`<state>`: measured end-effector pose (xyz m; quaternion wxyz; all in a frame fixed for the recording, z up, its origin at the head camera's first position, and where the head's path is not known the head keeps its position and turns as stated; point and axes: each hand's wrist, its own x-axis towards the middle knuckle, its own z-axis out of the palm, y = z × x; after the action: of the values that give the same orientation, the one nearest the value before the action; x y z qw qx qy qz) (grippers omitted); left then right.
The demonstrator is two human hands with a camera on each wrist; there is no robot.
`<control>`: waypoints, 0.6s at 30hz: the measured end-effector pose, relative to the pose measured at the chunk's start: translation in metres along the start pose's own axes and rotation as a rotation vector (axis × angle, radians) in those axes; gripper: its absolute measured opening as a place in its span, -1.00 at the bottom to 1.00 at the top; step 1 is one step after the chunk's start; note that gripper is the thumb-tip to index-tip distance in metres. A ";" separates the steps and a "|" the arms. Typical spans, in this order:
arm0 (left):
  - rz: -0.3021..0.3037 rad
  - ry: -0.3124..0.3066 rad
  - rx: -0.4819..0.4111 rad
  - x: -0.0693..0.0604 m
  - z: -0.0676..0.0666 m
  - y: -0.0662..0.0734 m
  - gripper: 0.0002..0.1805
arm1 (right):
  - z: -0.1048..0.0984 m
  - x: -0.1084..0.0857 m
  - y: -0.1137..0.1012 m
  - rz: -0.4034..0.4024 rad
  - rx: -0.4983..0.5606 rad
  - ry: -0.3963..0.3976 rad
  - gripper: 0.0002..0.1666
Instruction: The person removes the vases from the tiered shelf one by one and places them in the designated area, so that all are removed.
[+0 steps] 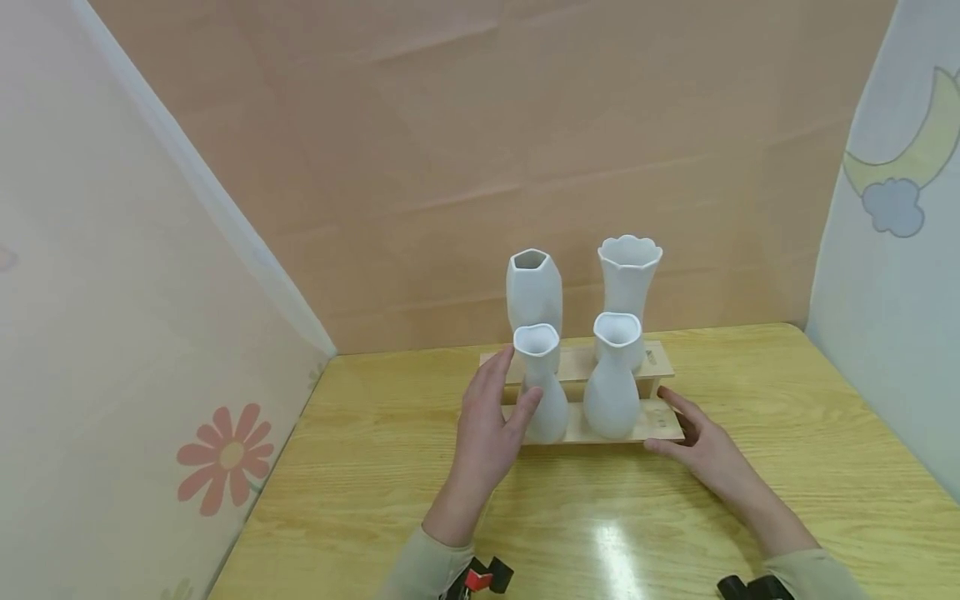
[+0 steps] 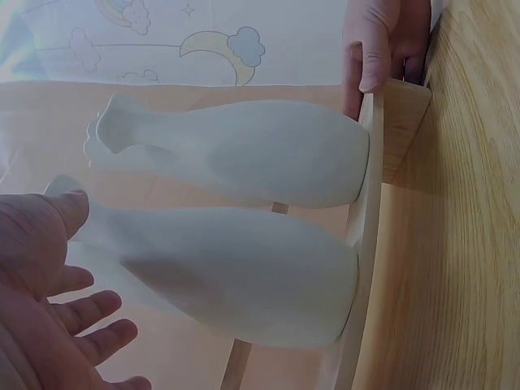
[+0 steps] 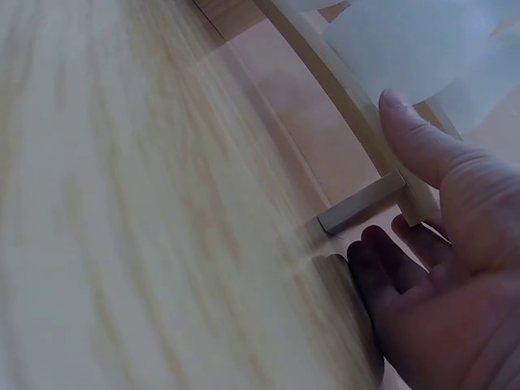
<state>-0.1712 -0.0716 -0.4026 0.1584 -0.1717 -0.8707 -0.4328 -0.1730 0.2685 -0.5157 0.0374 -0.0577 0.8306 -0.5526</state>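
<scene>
Brown creased backdrop [image 1: 487, 125] behind a wood-grain counter [image 1: 360, 475]; pale panels to either side, with a red flower [image 1: 231, 455] on the left and a yellow crescent moon [image 1: 922, 154] above a grey-blue cloud [image 1: 892, 208] on the right. Toward the counter's far edge, a two-tier wooden stand [image 1: 658, 423] with four white vases, all upright: on the raised rear shelf, a pentagon-mouthed vase [image 1: 534, 292] at left and a scalloped-rim vase [image 1: 630, 287] at right; on the lower front shelf, a narrow-necked left vase [image 1: 551, 410] and a narrow-necked right vase [image 1: 612, 404]. With the left grip [image 1: 483, 433] apart, extends fingers just beside the narrow-necked left vase, thumb before its neck, contact unclear. With the right grip [image 1: 708, 454], clamps the lower shelf's right end, thumb at the front edge, fingers behind and below. At both wrists, beige sleeves [image 1: 429, 567] and black devices [image 1: 765, 587].
</scene>
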 end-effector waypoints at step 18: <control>-0.001 0.017 -0.067 0.006 0.008 0.002 -0.25 | 0.005 0.003 0.003 0.029 -0.013 0.073 0.25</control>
<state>-0.1766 -0.0628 -0.4033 0.1596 -0.1727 -0.8545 -0.4632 -0.1757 0.2651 -0.5203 0.0147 -0.0255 0.8357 -0.5484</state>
